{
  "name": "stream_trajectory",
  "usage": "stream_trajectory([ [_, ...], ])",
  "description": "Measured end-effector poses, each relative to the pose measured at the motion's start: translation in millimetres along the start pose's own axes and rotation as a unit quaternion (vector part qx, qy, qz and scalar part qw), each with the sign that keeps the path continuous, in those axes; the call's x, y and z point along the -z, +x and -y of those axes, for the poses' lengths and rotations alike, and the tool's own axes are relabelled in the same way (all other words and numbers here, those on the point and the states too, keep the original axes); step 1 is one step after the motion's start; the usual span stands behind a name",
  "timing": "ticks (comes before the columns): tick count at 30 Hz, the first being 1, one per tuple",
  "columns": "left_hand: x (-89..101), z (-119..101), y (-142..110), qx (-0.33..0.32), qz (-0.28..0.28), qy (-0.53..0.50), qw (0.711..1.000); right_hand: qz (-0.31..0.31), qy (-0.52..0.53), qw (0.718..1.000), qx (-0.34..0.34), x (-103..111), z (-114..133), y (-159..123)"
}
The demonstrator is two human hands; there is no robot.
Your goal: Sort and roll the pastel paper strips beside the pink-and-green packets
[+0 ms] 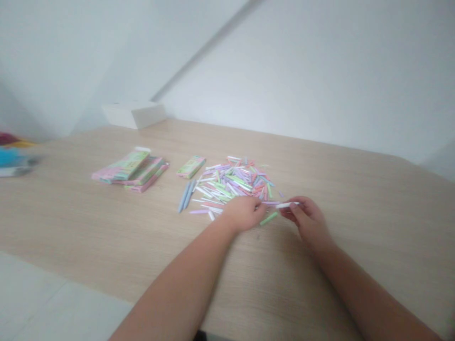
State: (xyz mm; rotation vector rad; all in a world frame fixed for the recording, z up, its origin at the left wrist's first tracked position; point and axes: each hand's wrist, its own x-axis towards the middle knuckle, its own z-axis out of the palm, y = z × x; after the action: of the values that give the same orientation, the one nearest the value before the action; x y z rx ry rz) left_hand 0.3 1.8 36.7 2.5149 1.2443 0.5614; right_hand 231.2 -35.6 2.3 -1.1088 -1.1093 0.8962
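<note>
A heap of thin pastel-coloured sticks point(234, 180), white, green, purple and coral, lies loosely on the table; they look like chalk or crayons, but blur hides the exact kind. My left hand point(244, 213) is closed at the near edge of the heap, its fingertips beside a purple stick point(270, 203); what it grips is hidden. Right of the heap, my right hand point(308, 218) pinches a white stick point(286, 205) between thumb and fingers, pointing left toward my other hand. A green stick point(268, 218) rests on the table between both hands.
Left of the heap lie blue-grey sticks point(185, 195) and a small green and pink box point(191, 167). Farther left is a stack of similar boxes point(130, 168). A white box point(135, 114) stands by the wall. Blurred colourful items point(10, 156) sit at the far left.
</note>
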Motion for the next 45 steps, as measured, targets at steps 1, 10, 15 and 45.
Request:
stream_trajectory([
  [1,0.3,0.0,0.0,0.001,0.001,0.001,1.000,-0.002,0.005,1.000,-0.001,0.2,-0.4,0.3],
  [10,-1.0,1.1,0.6,-0.001,-0.006,-0.005,1.000,-0.030,0.035,0.999,-0.013,-3.6,6.1,-0.5],
  [15,-3.1,2.1,-0.4,-0.011,-0.013,-0.006,1.000,-0.043,0.050,0.998,-0.019,-4.3,6.5,1.6],
  [45,-4.5,5.3,-5.2,-0.017,0.045,-0.124,0.991,0.146,-0.326,0.926,0.124,1.3,11.8,-9.6],
])
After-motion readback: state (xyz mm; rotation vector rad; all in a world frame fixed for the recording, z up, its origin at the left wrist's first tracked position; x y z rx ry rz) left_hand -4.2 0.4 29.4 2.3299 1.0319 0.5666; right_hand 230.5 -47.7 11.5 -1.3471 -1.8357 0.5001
